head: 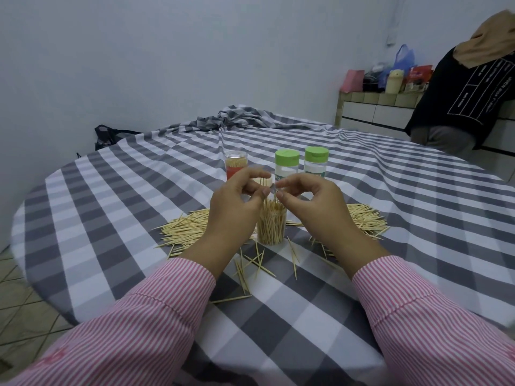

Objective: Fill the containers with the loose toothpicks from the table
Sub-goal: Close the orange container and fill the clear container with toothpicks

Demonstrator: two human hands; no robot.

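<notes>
toothpicks: pale wood | container: clear plastic | tablecloth: matt cloth

Home dining room: checked tablecloth, tiled counter.

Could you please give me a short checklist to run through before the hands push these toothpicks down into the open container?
1. Container upright on the table: ok.
2. Container mouth open, no lid on it: ok.
3. Left hand and right hand pinch toothpicks over the mouth: ok.
4. Room left inside: not ok, it looks nearly full, with tips standing above the rim.
5. Loose toothpicks still to collect: not ok, piles lie on both sides and in front.
6. Green-lidded jars empty and ready: cannot tell, lids are on.
</notes>
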